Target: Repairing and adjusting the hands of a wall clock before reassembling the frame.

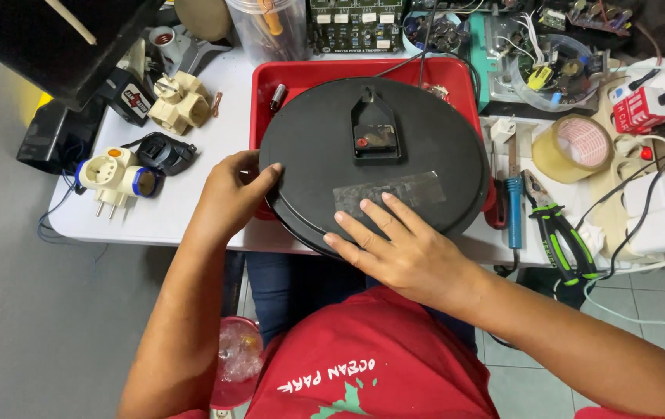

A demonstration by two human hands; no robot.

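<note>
A white table (193, 209) is crowded with stuff. On it sits a red plastic tray (313, 71), mostly hidden under a big round black wall clock (433, 132) lying face down, so its front can't be seen. Its near edge sticks out past the table. A small black box with a red dot (376, 140) sits in the middle, with clear tape (390, 192) below. The left hand (231, 190) grips the clock's rim. The right hand (402, 248) lies flat and open on its back. Green-handled pliers (561, 229) lie nearby.
</note>
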